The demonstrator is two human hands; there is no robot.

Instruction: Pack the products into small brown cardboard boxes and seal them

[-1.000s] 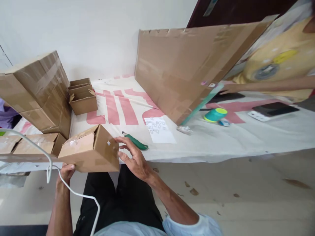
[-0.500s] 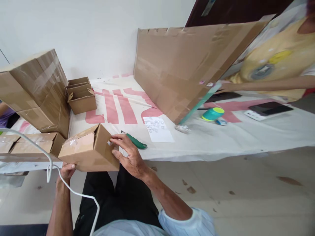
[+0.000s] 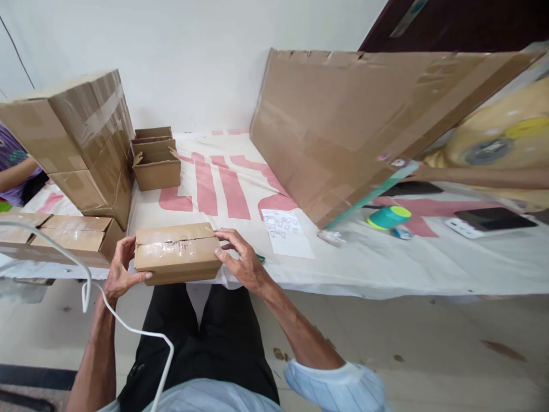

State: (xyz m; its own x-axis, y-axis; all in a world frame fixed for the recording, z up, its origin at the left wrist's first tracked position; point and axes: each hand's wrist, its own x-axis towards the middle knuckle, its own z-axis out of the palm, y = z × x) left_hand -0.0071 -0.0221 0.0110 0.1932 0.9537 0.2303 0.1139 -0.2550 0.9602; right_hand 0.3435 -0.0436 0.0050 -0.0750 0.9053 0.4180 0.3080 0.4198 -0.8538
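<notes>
A small taped cardboard box (image 3: pixel 178 253) lies level at the table's front edge, its long side toward me. My left hand (image 3: pixel 123 269) grips its left end, with the thumb along the front lower edge. Around the right end are the fingers and thumb of my right hand (image 3: pixel 241 258). Clear tape runs over the top seam, which looks torn in places. The green-handled cutter (image 3: pixel 261 258) is mostly hidden behind my right hand. A white sheet with small drawn shapes (image 3: pixel 288 233) lies to the right of it.
Two closed boxes (image 3: pixel 71 234) stand at left, before a stack of large cartons (image 3: pixel 92 137). Open small boxes (image 3: pixel 157 166) sit behind. A big cardboard sheet (image 3: pixel 343 126) leans at right, near a teal cylinder (image 3: pixel 388 217), a power bank (image 3: pixel 489 220) and another person's arm (image 3: pixel 463 173). A white cable (image 3: pixel 124 329) hangs in front.
The box has gone from tilted to level and turned, so its long side faces me. My right hand has closed on its right end. The view has shifted left.
</notes>
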